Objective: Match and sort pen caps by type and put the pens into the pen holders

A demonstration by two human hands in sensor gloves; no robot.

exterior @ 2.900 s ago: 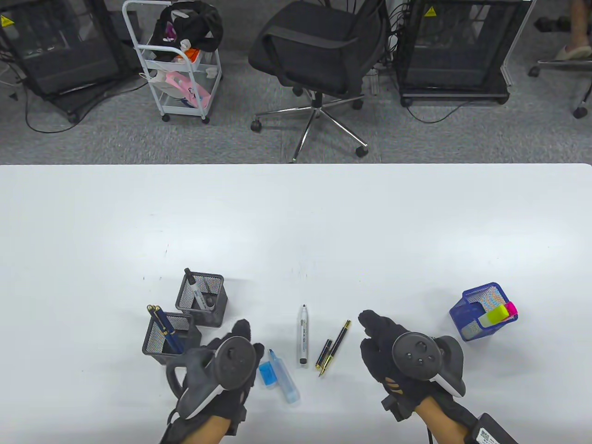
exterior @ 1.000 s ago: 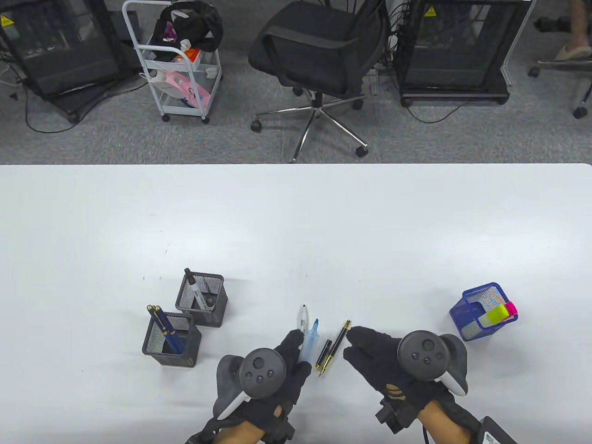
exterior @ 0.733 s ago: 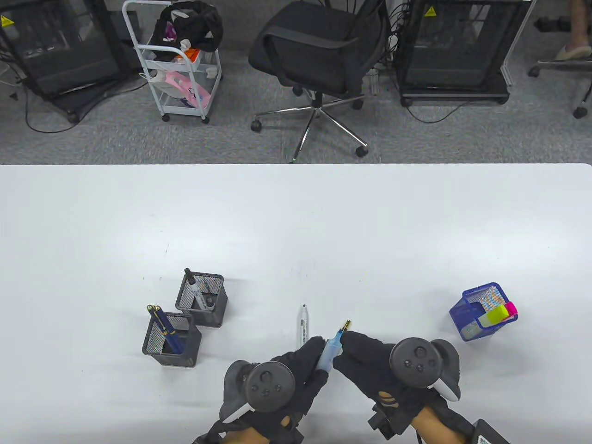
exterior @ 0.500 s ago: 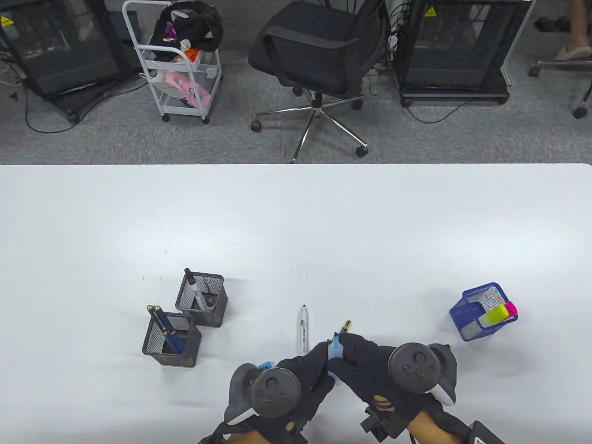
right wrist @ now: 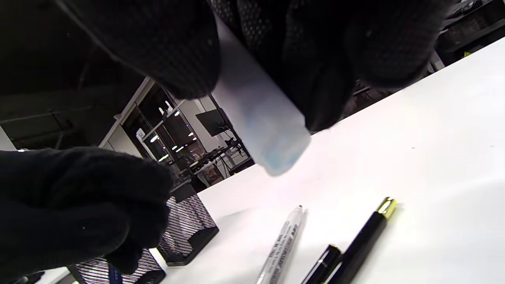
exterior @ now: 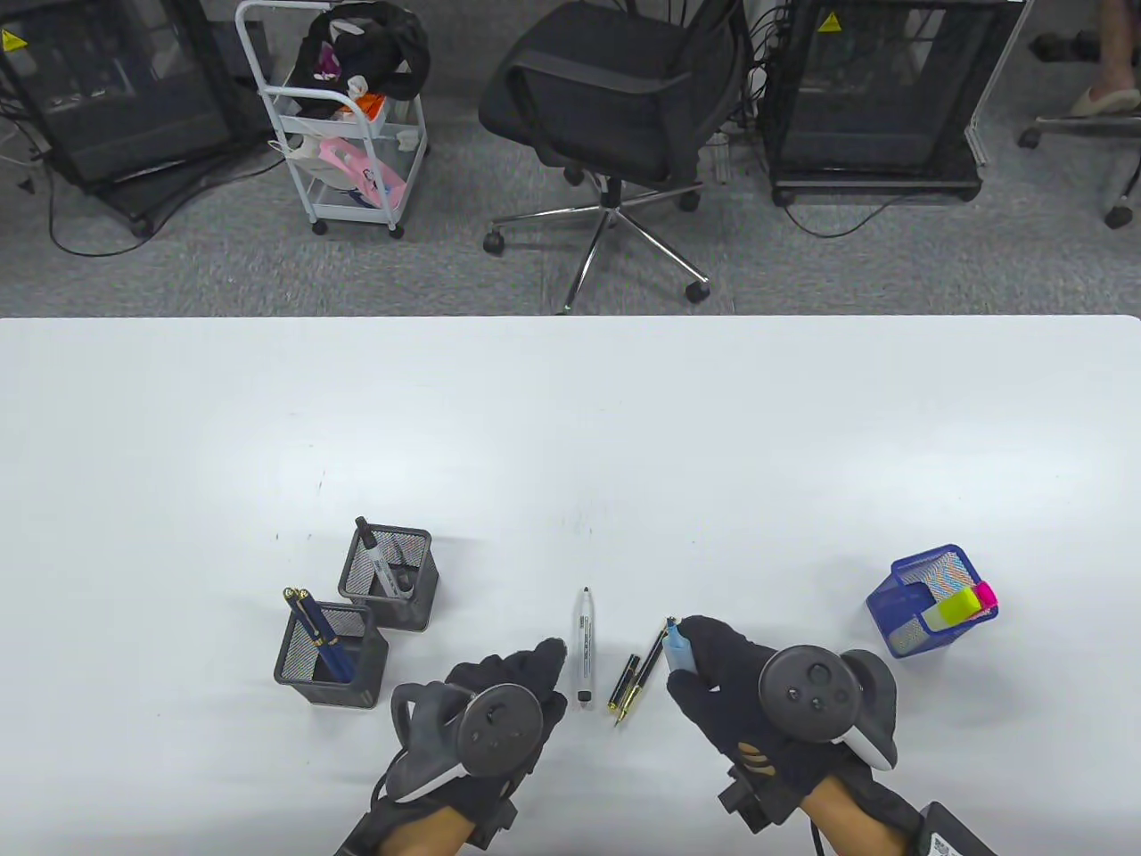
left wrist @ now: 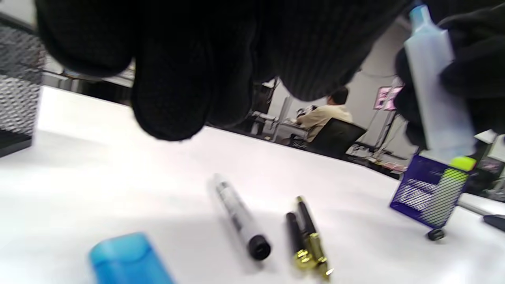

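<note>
My right hand [exterior: 704,651] grips an uncapped light-blue highlighter [exterior: 678,648] just above the table, tip pointing away from me. The same highlighter [right wrist: 256,114] shows between my fingers in the right wrist view. My left hand [exterior: 535,664] hovers with relaxed fingers and holds nothing. Below it lies the blue highlighter cap [left wrist: 126,260], hidden in the table view. Between my hands lie a white marker [exterior: 584,646], a black-and-gold pen [exterior: 649,664] and its black cap [exterior: 625,681].
Two black mesh holders [exterior: 388,575] [exterior: 330,655] stand at the left, with a marker in one and dark-blue pens in the other. A blue mesh holder [exterior: 918,606] at the right holds yellow and pink highlighters. An office chair [exterior: 615,98] stands beyond the table's far edge.
The left hand picked up the highlighter, carried it right and passed it to the right hand. The left hand has since drawn back left, empty. The right hand moved slightly right with it.
</note>
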